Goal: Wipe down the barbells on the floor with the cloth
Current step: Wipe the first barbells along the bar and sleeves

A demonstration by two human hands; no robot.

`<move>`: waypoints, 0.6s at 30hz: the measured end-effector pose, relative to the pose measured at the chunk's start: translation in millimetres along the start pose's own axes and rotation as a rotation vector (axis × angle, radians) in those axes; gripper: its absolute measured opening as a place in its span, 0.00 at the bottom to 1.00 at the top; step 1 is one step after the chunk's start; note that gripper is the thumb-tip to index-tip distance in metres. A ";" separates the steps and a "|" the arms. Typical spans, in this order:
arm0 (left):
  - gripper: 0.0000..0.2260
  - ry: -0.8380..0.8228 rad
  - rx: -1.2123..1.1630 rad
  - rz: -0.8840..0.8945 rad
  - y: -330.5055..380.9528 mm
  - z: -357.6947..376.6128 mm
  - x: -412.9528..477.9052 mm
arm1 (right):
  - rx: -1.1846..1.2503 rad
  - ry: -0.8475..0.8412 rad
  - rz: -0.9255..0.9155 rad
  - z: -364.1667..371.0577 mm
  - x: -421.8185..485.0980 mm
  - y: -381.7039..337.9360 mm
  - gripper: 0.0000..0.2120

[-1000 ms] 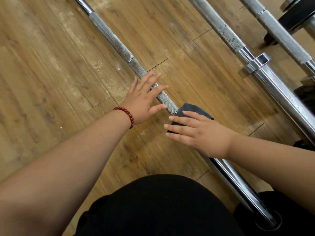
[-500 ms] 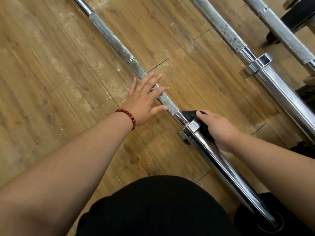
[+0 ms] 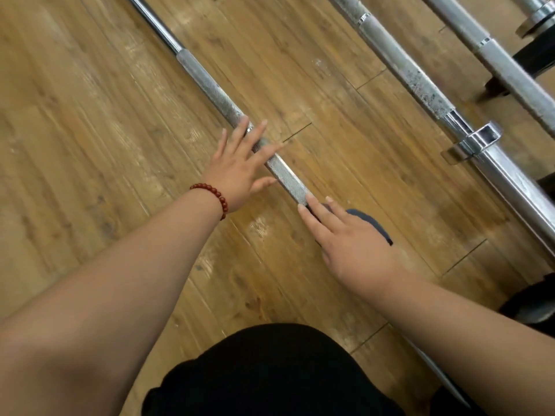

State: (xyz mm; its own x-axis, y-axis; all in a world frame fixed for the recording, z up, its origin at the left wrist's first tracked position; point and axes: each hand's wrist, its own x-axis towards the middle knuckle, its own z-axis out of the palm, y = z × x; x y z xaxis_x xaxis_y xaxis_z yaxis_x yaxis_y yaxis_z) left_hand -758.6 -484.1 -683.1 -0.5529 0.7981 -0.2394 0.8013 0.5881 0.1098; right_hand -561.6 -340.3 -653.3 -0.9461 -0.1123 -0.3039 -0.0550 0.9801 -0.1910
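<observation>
A silver barbell [image 3: 210, 85] lies diagonally across the wooden floor, its knurled grip running from upper left to lower right. My left hand [image 3: 237, 163], with a red bead bracelet at the wrist, rests flat on the bar with fingers spread. My right hand [image 3: 348, 241] presses a dark cloth [image 3: 372, 223] onto the same bar just below the knurled section, fingers straight over it. The cloth and hand hide the bar's collar there.
Two more barbells lie parallel at the upper right: one with a spotted grip and chrome collar [image 3: 477, 139], another [image 3: 504, 64] beyond it. A black weight plate [image 3: 537, 58] sits at the right edge. My dark-clothed knee [image 3: 270, 373] fills the bottom centre.
My right hand went from flat on the cloth to gripping it beside the collar, and now lies flat over the bar again. The left hand stays on the bar. The view shifted.
</observation>
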 end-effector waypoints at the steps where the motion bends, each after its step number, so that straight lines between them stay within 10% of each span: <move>1: 0.28 0.001 0.004 0.004 0.2 0.6 0.4 | 0.043 -0.071 0.063 -2.1 11.5 -2.4 0.37; 18: 0.28 -0.066 0.002 0.053 1.5 -17.3 18.8 | -0.030 -0.085 -0.004 -3.6 27.1 16.2 0.54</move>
State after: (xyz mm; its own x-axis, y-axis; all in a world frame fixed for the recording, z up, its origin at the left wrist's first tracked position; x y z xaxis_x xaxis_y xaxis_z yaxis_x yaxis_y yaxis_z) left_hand -771.8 -466.0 -670.7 -0.4938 0.8177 -0.2960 0.8294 0.5451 0.1223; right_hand -589.3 -326.9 -661.3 -0.9155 -0.1284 -0.3813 -0.0695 0.9839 -0.1644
